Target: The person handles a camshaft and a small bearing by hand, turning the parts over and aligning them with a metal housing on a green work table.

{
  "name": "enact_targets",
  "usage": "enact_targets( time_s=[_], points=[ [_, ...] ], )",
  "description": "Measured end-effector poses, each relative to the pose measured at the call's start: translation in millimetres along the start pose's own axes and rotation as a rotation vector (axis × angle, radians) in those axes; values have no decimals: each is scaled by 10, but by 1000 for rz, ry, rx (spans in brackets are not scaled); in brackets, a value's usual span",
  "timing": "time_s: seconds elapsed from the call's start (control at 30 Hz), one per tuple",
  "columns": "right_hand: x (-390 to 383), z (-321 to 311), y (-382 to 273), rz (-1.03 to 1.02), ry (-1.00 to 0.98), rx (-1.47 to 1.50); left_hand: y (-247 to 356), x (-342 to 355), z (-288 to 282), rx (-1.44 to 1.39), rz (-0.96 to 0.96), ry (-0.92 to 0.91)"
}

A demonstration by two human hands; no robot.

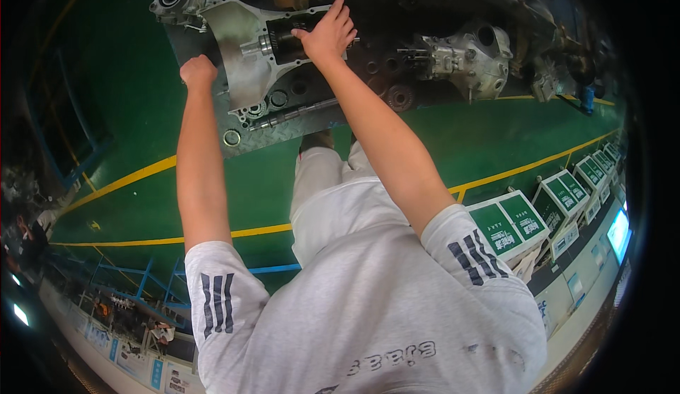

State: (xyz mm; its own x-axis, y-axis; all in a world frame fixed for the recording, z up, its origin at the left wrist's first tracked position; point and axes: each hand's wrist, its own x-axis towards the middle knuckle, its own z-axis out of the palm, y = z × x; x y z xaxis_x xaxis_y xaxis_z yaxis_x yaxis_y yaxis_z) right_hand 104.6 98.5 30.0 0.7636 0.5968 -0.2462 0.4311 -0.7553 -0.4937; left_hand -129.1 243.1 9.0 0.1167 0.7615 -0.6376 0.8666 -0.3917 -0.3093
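My right hand [329, 38] lies with fingers spread over the right end of a grey metal gearbox housing [237, 75]. Inside that housing sits a gear shaft [265, 45], partly covered by the hand. At the bench's left edge, beside the wide mouth of the housing, my left hand [198, 72] is curled closed; whatever it may hold is hidden. Below the housing are a long splined shaft [294, 113], a bearing ring [278, 98] and a loose metal ring [231, 137]. A dark toothed gear [400, 97] rests to the right of the shaft.
A second metal gearbox casing [471, 61] stands on the bench at the right. At the far left corner is a smaller casting [173, 1] with a round opening. The dark bench [269, 137] ends just before my legs. Green-and-white boxes [506, 224] line the right behind me.
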Motion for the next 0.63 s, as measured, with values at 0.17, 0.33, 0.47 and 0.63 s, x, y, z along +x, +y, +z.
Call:
enact_targets(
  time_s=[0.17, 0.33, 0.47, 0.63],
  points=[
    [-112, -64, 132, -34, -52, -194, -17, 28, 22, -8, -2, 7],
    [-15, -246, 635, -236, -8, 91, -52, -27, 27, -23, -27, -1],
    [504, -304, 1094, 52, -200, 372, -14, -54, -6, 9, -33, 34],
    [934, -132, 1154, 137, -617, 229, -9, -4, 33, 18, -3, 53]
  ],
)
